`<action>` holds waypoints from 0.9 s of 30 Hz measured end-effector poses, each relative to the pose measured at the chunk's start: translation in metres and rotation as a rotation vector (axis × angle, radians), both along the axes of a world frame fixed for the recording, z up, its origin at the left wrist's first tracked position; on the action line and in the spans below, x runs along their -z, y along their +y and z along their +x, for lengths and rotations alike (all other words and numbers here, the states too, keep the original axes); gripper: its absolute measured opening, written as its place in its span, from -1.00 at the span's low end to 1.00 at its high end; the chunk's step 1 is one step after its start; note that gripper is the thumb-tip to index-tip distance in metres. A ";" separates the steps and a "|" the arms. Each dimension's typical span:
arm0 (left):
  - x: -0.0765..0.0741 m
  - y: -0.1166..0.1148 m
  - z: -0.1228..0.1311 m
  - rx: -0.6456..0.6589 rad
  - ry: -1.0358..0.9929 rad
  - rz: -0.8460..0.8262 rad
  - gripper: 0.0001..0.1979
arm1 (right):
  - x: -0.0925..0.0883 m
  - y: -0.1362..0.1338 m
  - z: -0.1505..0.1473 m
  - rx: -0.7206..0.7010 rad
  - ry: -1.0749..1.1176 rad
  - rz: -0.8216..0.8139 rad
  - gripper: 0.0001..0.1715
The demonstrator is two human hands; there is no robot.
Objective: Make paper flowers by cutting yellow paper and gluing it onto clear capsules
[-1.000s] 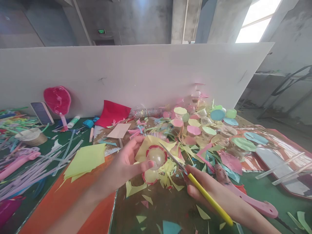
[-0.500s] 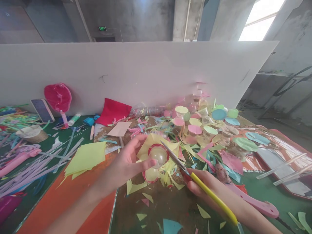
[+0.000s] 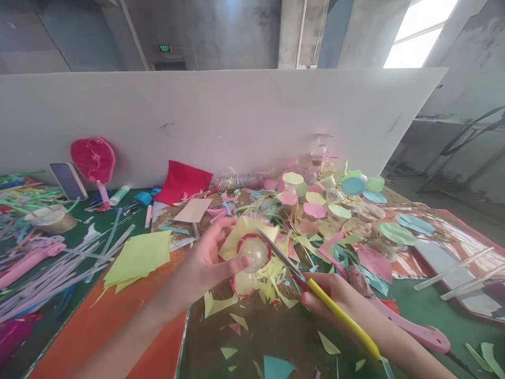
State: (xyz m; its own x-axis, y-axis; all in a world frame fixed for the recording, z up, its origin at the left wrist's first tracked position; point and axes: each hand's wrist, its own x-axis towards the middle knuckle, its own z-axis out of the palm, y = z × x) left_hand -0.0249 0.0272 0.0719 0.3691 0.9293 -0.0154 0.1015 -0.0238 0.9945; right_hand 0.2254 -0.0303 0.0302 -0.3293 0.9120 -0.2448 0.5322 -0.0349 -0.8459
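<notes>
My left hand point(image 3: 215, 252) pinches a sheet of yellow paper point(image 3: 232, 239) together with a clear, rounded plastic piece point(image 3: 256, 252) that has a red rim. In my right hand point(image 3: 325, 295) are yellow-handled scissors point(image 3: 335, 310), their blades reaching up and left to the paper's edge beside the rim. Whether the blades are fully closed is hard to see. Just below lies a second clear plastic piece point(image 3: 243, 284) with a red rim, among yellow paper offcuts point(image 3: 272, 284).
Yellow sheets point(image 3: 138, 258) lie left on an orange board point(image 3: 130, 337). Plastic pieces topped with coloured paper discs point(image 3: 314, 209) crowd the back right. A pink glue gun point(image 3: 410, 326) rests beside my right forearm. Straws point(image 3: 74, 273) spread at left, and a white panel point(image 3: 236, 116) stands behind.
The right part of the yellow paper, past the blades, no longer extends from the sheet. My left hand and the plastic piece have shifted slightly left; the scissors stay alongside the rim.
</notes>
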 end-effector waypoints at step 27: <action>0.009 -0.001 0.009 -0.243 -0.135 0.081 -0.39 | -0.006 -0.005 0.001 0.025 -0.051 0.091 -0.26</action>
State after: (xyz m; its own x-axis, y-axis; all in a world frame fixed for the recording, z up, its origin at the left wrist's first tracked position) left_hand -0.0155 0.0259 0.0625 0.1296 0.9869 0.0962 -0.0195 -0.0945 0.9953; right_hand 0.2262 -0.0353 0.0360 -0.2953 0.9390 -0.1762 0.5748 0.0272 -0.8179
